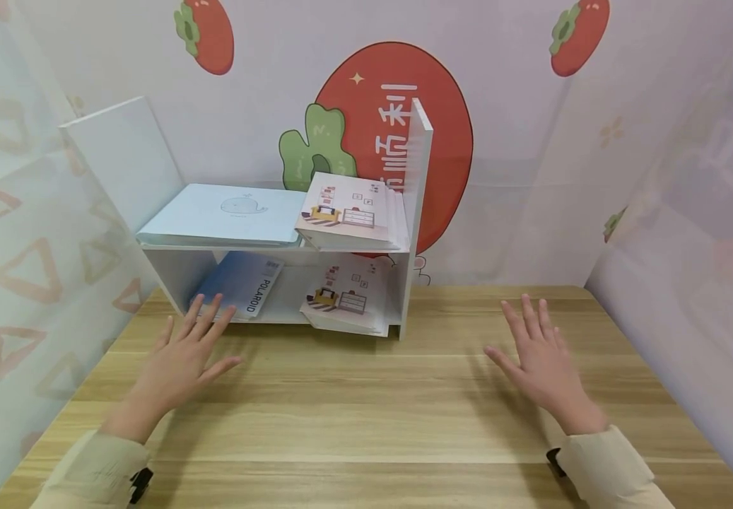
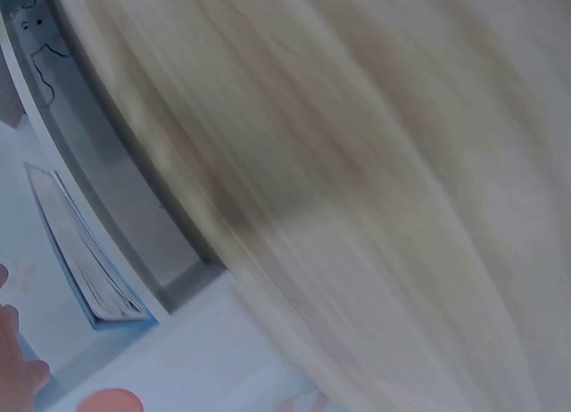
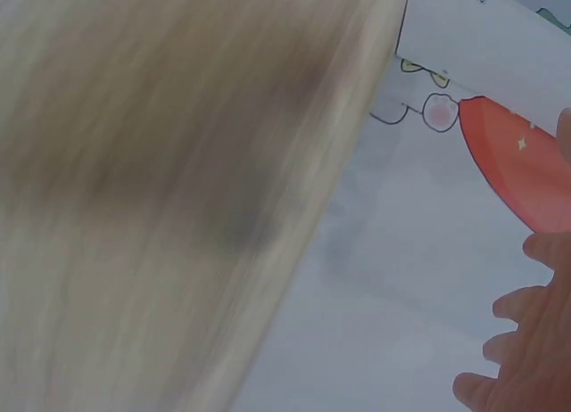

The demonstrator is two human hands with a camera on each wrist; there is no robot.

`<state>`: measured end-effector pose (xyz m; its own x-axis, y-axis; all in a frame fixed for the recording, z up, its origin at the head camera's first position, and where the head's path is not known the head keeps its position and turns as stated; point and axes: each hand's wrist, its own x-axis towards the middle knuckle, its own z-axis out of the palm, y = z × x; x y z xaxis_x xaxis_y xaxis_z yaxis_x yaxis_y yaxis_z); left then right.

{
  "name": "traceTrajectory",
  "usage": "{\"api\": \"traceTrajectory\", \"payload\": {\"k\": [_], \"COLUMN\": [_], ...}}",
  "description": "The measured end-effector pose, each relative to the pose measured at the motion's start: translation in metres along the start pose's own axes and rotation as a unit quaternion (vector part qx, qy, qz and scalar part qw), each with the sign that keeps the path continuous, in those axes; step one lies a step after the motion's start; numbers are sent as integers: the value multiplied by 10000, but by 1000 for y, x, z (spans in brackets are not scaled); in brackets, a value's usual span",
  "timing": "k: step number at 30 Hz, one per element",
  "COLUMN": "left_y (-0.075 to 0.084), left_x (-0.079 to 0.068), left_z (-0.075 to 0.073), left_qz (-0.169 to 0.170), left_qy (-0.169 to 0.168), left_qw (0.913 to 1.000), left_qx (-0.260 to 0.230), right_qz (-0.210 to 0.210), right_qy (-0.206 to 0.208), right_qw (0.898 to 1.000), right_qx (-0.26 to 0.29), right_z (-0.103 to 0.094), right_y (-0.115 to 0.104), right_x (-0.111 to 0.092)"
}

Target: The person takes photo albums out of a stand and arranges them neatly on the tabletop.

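The bare left hand (image 1: pixel 179 366), near a white two-tier flat-panel shelf (image 1: pixel 292 290), and bare right hand (image 1: pixel 546 367) are hovering, grips spread apart.

Wood-grain table (image 1: pixel 360 410), pale backdrop (image 1: pixel 512 162) behind it, large red printed fruit (image 1: pixel 366 113); triangle-patterned cloth (image 1: pixel 67 311) at left

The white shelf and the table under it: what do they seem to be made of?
The white shelf looks like coated board, or perhaps plastic: its panels are flat, straight-edged, smooth and plain. The table seems to be wood or wood-look laminate, pale and smooth: grain-like streaks run across it, possibly printed.
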<state>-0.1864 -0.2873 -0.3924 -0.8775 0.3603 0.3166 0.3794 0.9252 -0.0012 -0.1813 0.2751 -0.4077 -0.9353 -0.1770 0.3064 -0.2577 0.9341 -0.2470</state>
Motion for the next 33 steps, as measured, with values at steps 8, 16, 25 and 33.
{"api": "traceTrajectory", "payload": {"k": [8, 16, 25, 33], "left_y": [15, 28, 42, 48], "left_x": [18, 35, 48, 56], "left_z": [6, 12, 19, 27], "left_qz": [-184, -88, 64, 10], "left_qy": [-198, -145, 67, 395], "left_qw": [9987, 9982, 9960, 9891], "left_qx": [-436, -582, -886, -1419], "right_qz": [107, 8, -279, -344], "right_qy": [-21, 69, 252, 140], "right_qw": [9978, 9913, 9837, 9762], "right_qx": [649, 1315, 1756, 2135], "right_z": [8, 16, 27, 39], "right_y": [-19, -40, -62, -79], "right_x": [10, 20, 29, 32]}}
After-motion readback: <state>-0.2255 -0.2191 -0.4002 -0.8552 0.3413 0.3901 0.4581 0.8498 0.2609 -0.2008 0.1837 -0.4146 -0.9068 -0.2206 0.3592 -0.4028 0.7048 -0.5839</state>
